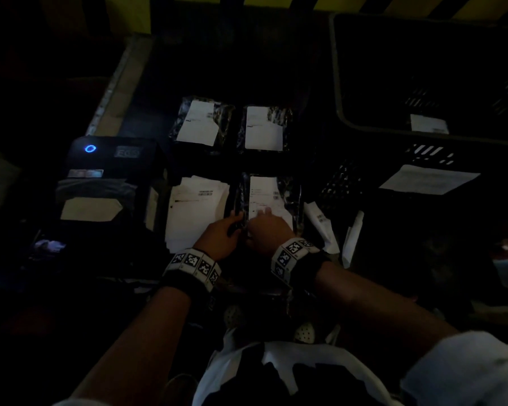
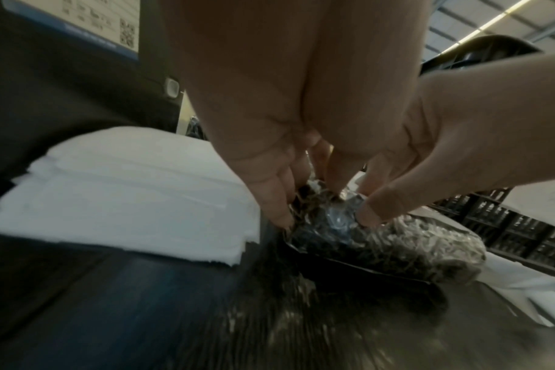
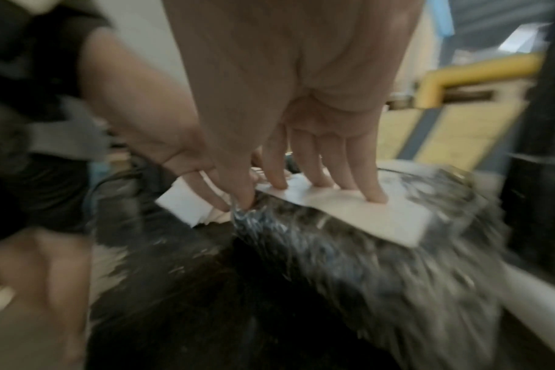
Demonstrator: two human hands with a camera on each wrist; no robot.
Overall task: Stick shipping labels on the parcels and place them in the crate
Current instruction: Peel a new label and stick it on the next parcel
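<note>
From the head camera, the near parcel (image 1: 272,200) lies on the table beside a stack of labels (image 1: 197,209), with two labelled parcels (image 1: 201,123) behind and the crate (image 1: 423,136) at the right. The left hand (image 1: 222,234) holds the parcel's left edge.

The left wrist camera shows curled fingers (image 2: 274,200) pinching the parcel's wrapping.

The right wrist camera shows the right hand (image 3: 301,100) pressing the label (image 3: 358,215) flat with straight fingers.

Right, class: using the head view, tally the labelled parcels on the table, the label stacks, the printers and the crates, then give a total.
Labelled parcels on the table: 3
Label stacks: 1
Printers: 1
Crates: 1
Total: 6
</note>
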